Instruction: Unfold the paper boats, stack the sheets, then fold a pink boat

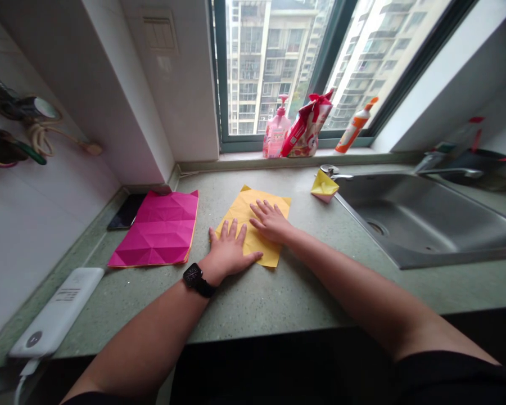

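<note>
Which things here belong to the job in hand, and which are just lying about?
Job:
left hand, right hand, both flat on yellow paper sheet; creased magenta paper sheet; small folded paper piece

Lying about:
phone; power bank; steel sink; pink pump bottle; orange-capped bottle

The left hand (230,250) and right hand (270,220) hide the middle of the yellow paper (236,211). At 10 o'clock, the phone (126,211) slips under the pink paper (156,225). At 8 o'clock, the power bank's (54,309) print is too small to read, and its cable (21,382) leaves the frame; at 3 o'clock, the edge cuts off the sink (430,219).
</note>
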Demonstrator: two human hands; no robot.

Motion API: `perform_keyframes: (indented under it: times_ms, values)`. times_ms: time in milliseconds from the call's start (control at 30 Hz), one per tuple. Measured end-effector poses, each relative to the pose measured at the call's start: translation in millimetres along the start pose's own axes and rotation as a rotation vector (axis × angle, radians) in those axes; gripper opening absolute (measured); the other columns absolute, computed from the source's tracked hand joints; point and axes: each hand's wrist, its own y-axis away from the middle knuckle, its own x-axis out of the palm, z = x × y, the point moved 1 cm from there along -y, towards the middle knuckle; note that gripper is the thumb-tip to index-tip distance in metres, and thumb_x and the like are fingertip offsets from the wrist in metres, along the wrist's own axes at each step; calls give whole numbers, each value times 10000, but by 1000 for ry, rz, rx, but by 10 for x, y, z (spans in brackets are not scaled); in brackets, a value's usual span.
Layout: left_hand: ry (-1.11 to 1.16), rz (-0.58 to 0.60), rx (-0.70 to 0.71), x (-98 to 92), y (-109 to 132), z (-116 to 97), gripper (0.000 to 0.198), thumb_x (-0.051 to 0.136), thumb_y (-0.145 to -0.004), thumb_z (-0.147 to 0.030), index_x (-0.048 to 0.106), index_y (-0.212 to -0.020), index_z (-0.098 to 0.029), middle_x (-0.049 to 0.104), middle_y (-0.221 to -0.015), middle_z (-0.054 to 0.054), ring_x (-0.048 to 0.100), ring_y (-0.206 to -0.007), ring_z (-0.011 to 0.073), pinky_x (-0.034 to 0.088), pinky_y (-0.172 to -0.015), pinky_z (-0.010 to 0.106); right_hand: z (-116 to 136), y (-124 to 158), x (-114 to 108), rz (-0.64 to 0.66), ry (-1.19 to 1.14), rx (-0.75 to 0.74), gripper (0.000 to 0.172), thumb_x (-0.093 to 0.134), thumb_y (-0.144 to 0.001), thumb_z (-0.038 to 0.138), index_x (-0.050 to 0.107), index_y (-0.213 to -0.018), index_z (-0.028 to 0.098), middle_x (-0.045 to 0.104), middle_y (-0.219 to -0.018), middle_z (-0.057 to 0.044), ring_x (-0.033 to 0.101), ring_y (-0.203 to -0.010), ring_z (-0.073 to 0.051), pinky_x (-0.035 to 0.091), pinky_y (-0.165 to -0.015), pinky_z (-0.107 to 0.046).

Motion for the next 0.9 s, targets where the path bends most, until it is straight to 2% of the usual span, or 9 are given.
perform_keyframes:
  times_ms: [67,167,267,367,467,500,567,700,900]
  values:
    - [1,-11,0,13,5,6,1037,455,-982,-853,280,-1776,-210,186,-1844,196,92,-1719,463,42,-1307,804,13,35,17,67,23,85,779,342,-1101,660,343,-1759,243,243,-1851,-134,193,-1713,-377,138,-1364,-614]
    - [9,-20,16,13,7,22,1012,529,-968,-833,339,-1752,-223,222,-1838,202,150,-1709,465,86,-1313,787,-211,22,-46,64,20,278,846,355,-1077,718,327,-1763,223,228,-1852,-159,168,-1715,-392,127,-1359,-637]
    - [49,-73,40,-40,-16,91,958,620,-970,-759,383,-1724,-219,332,-1802,205,286,-1667,453,201,-1319,722,-538,-10,-111,4,-28,453,862,396,-1073,685,367,-1737,136,263,-1831,-209,217,-1698,-418,149,-1353,-652]
    - [101,-219,-1,-159,-74,263,805,647,-1023,-591,429,-1681,-181,538,-1665,204,506,-1532,387,380,-1272,537,-751,-12,-133,-164,-121,481,773,468,-1070,549,454,-1676,69,383,-1769,-253,302,-1665,-426,223,-1342,-638]
    - [125,-333,-163,-296,-130,490,572,618,-1063,-437,554,-1539,-126,670,-1480,213,638,-1372,336,483,-1142,415,-780,22,-168,-468,-229,313,610,521,-1040,418,609,-1550,97,529,-1665,-247,436,-1588,-398,344,-1305,-596]
    - [132,-330,-215,-333,-141,555,501,618,-1065,-409,594,-1476,-124,695,-1437,211,666,-1327,328,506,-1086,394,-753,39,-181,-544,-258,216,548,543,-1027,394,668,-1485,122,591,-1606,-232,497,-1537,-384,384,-1286,-579]
    - [131,-277,-294,-386,-147,647,403,628,-1059,-403,651,-1360,-136,753,-1319,193,720,-1214,323,527,-969,371,-669,72,-196,-602,-297,23,408,590,-1007,362,772,-1325,184,710,-1446,-188,616,-1396,-362,460,-1231,-558]
    - [72,-177,-346,-440,-117,695,332,568,-1078,-460,736,-1135,-180,809,-1096,149,756,-1007,306,486,-789,344,-498,116,-162,-499,-319,-183,216,655,-989,289,847,-1084,261,795,-1221,-118,727,-1156,-322,566,-1088,-527]
    - [33,-72,-316,-478,-77,634,328,590,-1060,-454,759,-979,-184,801,-973,122,724,-862,271,411,-696,340,-442,116,-93,-318,-268,-199,180,755,-942,227,867,-1073,279,799,-1157,-96,745,-1071,-304,595,-1000,-480]
